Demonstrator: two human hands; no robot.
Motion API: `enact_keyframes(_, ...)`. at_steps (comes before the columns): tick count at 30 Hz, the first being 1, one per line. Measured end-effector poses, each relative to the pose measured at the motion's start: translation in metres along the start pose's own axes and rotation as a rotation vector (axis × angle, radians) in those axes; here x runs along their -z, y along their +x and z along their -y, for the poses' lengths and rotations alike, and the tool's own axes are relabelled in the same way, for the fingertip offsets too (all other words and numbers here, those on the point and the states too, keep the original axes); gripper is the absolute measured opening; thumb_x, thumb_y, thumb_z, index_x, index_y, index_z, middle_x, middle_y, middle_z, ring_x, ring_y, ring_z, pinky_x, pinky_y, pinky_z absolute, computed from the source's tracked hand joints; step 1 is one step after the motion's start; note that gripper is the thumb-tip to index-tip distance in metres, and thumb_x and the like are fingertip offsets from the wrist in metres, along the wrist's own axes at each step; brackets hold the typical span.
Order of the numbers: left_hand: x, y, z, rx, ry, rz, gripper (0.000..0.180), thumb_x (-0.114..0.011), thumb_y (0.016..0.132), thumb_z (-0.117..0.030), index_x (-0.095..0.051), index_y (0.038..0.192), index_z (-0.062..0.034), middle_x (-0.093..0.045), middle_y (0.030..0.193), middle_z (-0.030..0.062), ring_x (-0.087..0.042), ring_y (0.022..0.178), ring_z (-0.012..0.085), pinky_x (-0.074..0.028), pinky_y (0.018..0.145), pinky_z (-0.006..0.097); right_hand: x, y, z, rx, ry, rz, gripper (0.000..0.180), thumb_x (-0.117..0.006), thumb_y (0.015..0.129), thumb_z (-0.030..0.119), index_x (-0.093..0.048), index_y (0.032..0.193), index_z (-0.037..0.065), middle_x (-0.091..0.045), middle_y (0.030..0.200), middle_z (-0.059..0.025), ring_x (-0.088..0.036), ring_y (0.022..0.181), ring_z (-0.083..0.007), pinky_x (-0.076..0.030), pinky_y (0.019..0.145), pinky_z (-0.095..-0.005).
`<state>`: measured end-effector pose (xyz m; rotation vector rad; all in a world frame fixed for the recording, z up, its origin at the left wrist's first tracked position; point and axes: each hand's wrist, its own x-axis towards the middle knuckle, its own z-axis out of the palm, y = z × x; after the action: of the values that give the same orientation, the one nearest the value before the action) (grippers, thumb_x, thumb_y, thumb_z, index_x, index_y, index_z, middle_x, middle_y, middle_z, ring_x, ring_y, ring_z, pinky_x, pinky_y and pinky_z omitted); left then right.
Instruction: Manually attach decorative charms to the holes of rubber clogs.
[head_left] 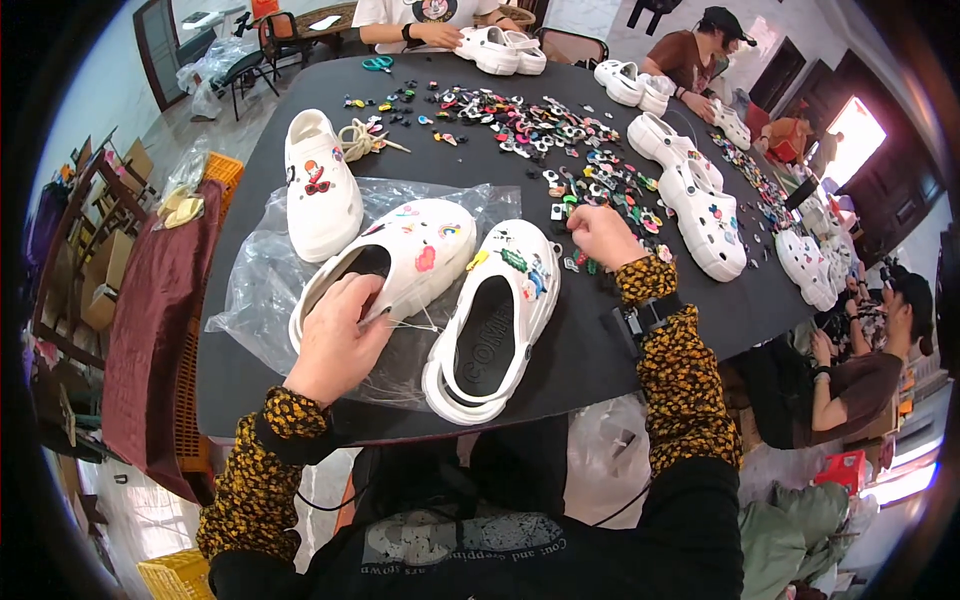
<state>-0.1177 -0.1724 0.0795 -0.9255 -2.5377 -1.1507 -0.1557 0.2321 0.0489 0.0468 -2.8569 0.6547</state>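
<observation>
Left hand grips clog rim; right hand, narrow-fingered, meets charms beyond bare tabletop.

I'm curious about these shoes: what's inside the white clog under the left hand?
A dark lining shows through the opening of the white clog. The left hand covers part of it, and the upper hides the toe end.

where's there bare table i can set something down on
Bare table shows between the nearest clog and the black wrist strap, down to the front edge. Another patch lies between the string, the plastic bag and the charms. Crowded: around the right hand, amid charms, and where the left hand holds the middle clog.
</observation>
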Motion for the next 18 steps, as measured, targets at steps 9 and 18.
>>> enact_keyframes(9, 0.002, 0.0, 0.0, 0.043, 0.013, 0.027, 0.026, -0.065, 0.079, -0.009, -0.056, 0.102, -0.0021, -0.055, 0.087, 0.0123, -0.057, 0.08, 0.0302, -0.046, 0.071, 0.038, 0.032, -0.01, 0.026, -0.192, 0.668, 0.065, 0.021, -0.055, 0.081, 0.003, -0.063, 0.099, -0.001, -0.066, 0.09, -0.0056, -0.06, 0.073, -0.0098, -0.049, 0.066, -0.0244)
enact_keyframes(18, 0.001, -0.001, -0.001, 0.023, -0.008, 0.004, 0.026, -0.066, 0.078, -0.009, -0.057, 0.101, -0.0024, -0.057, 0.088, 0.0126, -0.058, 0.081, 0.0306, -0.047, 0.072, 0.038, 0.048, -0.003, 0.099, -0.11, 0.739, 0.083, 0.021, -0.058, 0.083, 0.006, -0.059, 0.103, 0.001, -0.065, 0.088, -0.0058, -0.059, 0.073, -0.0084, -0.048, 0.065, -0.022)
